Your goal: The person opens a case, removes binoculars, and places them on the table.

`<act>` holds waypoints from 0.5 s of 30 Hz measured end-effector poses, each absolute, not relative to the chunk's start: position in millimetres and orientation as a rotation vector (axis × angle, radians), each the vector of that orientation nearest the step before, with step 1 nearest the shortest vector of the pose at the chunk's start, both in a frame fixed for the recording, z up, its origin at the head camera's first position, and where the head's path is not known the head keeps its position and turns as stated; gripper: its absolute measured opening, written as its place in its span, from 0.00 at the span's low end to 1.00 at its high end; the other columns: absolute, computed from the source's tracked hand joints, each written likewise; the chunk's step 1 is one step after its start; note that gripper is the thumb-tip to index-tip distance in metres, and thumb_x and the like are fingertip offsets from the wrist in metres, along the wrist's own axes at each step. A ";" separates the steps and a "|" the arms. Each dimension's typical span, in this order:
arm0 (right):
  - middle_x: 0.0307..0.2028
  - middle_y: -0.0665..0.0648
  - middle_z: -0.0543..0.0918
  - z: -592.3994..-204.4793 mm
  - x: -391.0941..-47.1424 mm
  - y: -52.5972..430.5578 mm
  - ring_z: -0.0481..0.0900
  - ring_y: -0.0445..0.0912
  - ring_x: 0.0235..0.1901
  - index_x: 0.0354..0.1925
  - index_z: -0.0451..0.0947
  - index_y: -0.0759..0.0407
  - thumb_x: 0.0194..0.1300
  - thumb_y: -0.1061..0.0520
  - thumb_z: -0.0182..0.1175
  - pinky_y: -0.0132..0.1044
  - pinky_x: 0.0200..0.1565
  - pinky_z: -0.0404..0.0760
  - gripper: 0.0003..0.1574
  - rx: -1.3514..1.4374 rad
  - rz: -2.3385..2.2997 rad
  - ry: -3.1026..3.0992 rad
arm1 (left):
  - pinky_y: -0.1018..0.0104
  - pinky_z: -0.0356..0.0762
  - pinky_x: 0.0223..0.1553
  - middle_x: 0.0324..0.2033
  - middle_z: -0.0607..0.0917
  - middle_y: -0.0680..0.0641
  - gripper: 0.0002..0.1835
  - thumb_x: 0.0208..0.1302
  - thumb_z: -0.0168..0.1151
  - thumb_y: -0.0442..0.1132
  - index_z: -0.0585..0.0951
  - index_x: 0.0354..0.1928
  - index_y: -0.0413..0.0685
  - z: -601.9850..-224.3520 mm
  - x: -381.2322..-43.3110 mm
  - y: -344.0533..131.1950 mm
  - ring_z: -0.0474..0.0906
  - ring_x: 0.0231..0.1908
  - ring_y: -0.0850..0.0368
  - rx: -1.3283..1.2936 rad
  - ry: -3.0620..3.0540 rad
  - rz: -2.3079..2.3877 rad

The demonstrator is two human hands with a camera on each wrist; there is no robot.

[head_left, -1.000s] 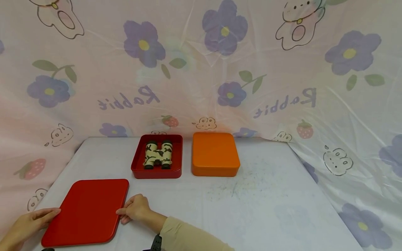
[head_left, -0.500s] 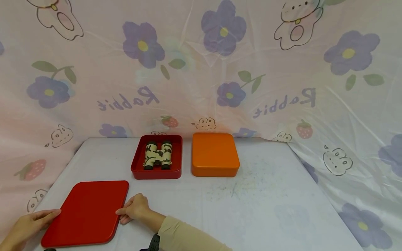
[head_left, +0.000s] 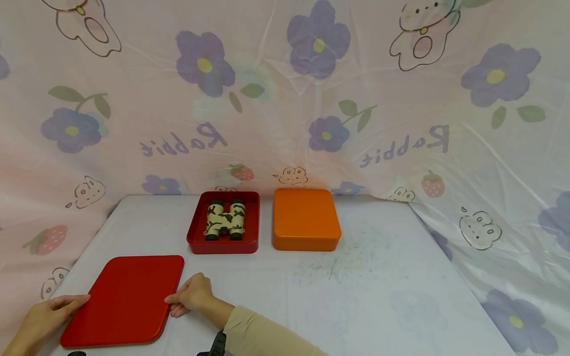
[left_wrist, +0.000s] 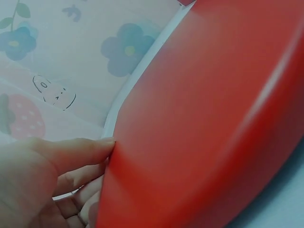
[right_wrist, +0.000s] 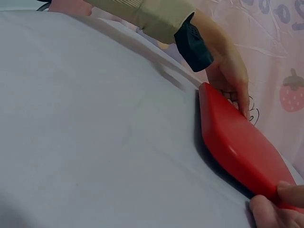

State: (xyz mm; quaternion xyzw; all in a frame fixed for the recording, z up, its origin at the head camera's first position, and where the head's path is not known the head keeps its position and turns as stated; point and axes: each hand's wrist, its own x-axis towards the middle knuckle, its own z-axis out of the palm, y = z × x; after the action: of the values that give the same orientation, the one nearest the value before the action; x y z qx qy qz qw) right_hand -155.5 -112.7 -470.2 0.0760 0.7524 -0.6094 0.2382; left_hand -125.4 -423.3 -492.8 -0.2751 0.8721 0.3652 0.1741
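Note:
A flat red lid with rounded corners (head_left: 124,301) is at the near left of the white table in the head view. My left hand (head_left: 46,316) pinches its left edge, thumb on top. At the opposite edge, my right hand (head_left: 193,296) pinches the lid between thumb and fingers. The left wrist view shows the left thumb (left_wrist: 88,149) at the lid's rim, other fingers partly hidden below. A dark shadow runs under the lid in the right wrist view; whether it touches the table, I cannot tell.
Farther back stands an open red box (head_left: 192,237) with camouflage-patterned binoculars (head_left: 224,220) lying inside. Right of it is a closed orange box (head_left: 306,217). Behind the white table (head_left: 378,296) hangs a pink floral curtain (head_left: 267,99).

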 end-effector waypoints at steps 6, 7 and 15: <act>0.12 0.64 0.83 -471.2 -156.6 -113.0 0.86 0.58 0.20 0.13 0.80 0.68 0.47 0.67 0.73 0.25 0.10 0.70 0.13 0.192 -1.674 2.068 | 0.31 0.69 0.56 0.53 0.76 0.24 0.46 0.61 0.55 0.68 0.71 0.59 0.26 -495.5 -126.8 -417.4 0.68 0.52 0.32 -0.872 2.523 1.017; 0.12 0.64 0.83 -471.6 -157.0 -113.3 0.86 0.57 0.20 0.13 0.80 0.68 0.48 0.66 0.72 0.24 0.09 0.70 0.13 0.189 -1.670 2.072 | 0.32 0.70 0.55 0.53 0.77 0.25 0.46 0.61 0.55 0.68 0.72 0.58 0.27 -495.6 -126.8 -416.7 0.68 0.52 0.32 -0.878 2.536 1.007; 0.14 0.65 0.84 -471.7 -158.0 -113.2 0.87 0.58 0.22 0.14 0.80 0.67 0.50 0.65 0.71 0.26 0.11 0.72 0.13 0.173 -1.644 2.073 | 0.64 0.75 0.33 0.34 0.85 0.39 0.46 0.57 0.59 0.68 0.73 0.57 0.29 -488.8 -128.7 -415.3 0.73 0.34 0.54 -0.847 2.560 1.043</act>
State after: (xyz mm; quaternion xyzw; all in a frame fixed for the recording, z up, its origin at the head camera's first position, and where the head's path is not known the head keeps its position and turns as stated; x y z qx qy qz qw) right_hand -158.0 -113.2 -471.7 0.0634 0.7585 -0.6014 0.2426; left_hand -128.7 -415.3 -488.8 -0.2906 0.8786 0.3580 0.1247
